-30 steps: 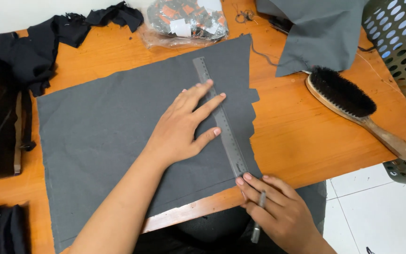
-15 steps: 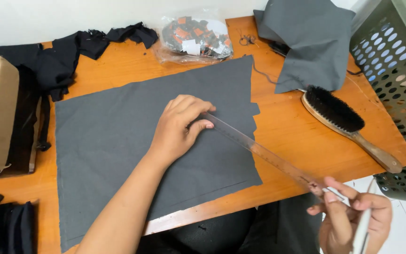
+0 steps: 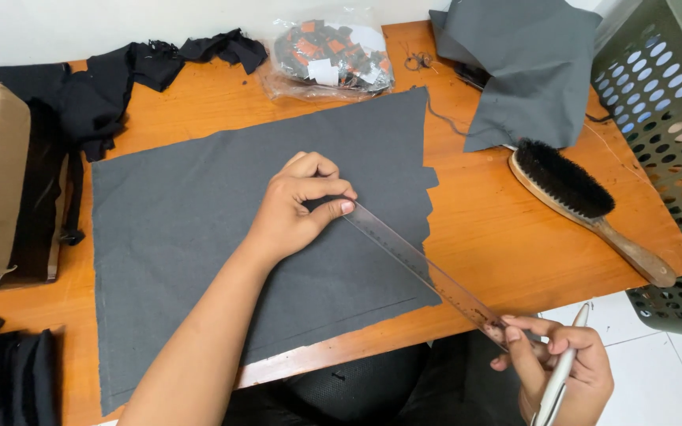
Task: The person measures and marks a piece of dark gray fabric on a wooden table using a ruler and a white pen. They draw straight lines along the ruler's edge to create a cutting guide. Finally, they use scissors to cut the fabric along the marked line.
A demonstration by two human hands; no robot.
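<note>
The ruler (image 3: 428, 272) has swung since a second ago: then it lay flat along the right part of the grey cloth (image 3: 222, 237) under a spread left hand; now it runs slantwise from the middle of the cloth, over its stepped right edge and past the front edge of the table (image 3: 507, 237). The left hand (image 3: 297, 209) has changed from flat and spread to curled, pinching the ruler's upper end with thumb and fingers. The right hand (image 3: 566, 367), off the table at the front, holds the ruler's lower end with its fingertips and keeps a white pen (image 3: 558, 379) tucked in the same grip. Judgement: the ruler is being lifted or re-aligned, not held down for a line. The brush (image 3: 586, 205), basket (image 3: 665, 118) and folded grey piece (image 3: 526, 67) lie as before.
</note>
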